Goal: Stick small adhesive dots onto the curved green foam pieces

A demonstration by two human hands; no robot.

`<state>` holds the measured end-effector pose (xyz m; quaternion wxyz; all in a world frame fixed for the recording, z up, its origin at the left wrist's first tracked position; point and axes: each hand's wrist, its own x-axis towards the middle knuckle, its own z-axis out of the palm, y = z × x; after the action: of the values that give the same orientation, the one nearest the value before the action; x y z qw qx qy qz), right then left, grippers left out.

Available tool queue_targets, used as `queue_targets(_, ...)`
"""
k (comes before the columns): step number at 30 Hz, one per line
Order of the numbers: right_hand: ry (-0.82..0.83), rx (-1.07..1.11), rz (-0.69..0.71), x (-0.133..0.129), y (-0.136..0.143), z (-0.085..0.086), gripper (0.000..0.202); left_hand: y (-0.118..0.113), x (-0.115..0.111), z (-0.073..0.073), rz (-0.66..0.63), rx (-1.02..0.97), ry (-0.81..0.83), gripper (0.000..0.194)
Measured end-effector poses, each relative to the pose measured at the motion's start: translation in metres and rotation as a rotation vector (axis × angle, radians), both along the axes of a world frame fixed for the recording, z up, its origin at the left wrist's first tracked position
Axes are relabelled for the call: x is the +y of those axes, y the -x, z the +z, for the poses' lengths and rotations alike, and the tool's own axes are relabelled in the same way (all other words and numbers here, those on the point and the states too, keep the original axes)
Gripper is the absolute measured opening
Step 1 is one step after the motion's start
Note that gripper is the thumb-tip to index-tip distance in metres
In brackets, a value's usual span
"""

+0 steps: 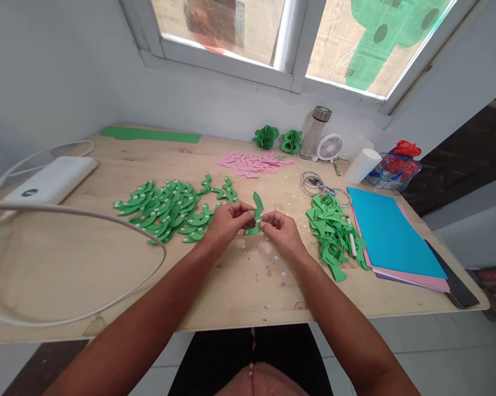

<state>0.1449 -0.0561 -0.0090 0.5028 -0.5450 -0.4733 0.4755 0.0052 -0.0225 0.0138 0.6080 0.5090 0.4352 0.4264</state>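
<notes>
Between my two hands is a curved green paper cutout (257, 204) with a pale patch near its middle. My left hand (232, 220) pinches its left side between thumb and fingers. From the right, my right hand (281, 226) closes its thumb and fingertips at the cutout's lower part, by the pale patch. To the left lies a heap of similar green cutouts (171, 206) bearing small white patches. On the right spreads a pile of green paper scraps (328, 228), with a white pen (352, 239) resting on it.
Pink paper cutouts (252, 164) lie behind my hands. Two green paper ornaments (266, 137), a glass bottle (314, 132) and a small fan (329, 147) stand at the back. Coloured sheets (396, 236) lie right. A white cable (120, 308) loops at left beside a white device (52, 177).
</notes>
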Motion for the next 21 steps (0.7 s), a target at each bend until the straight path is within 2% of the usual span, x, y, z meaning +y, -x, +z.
queue_targets(10,0.001,0.004,0.027,0.002,0.0,-0.004,0.008,-0.001,-0.001,-0.001,0.008,-0.006,0.005,0.024)
queue_targets(21,0.033,0.191,0.052,-0.001,-0.004,0.004,0.01,0.01,0.006,-0.004,-0.279,-0.22,0.203,0.021)
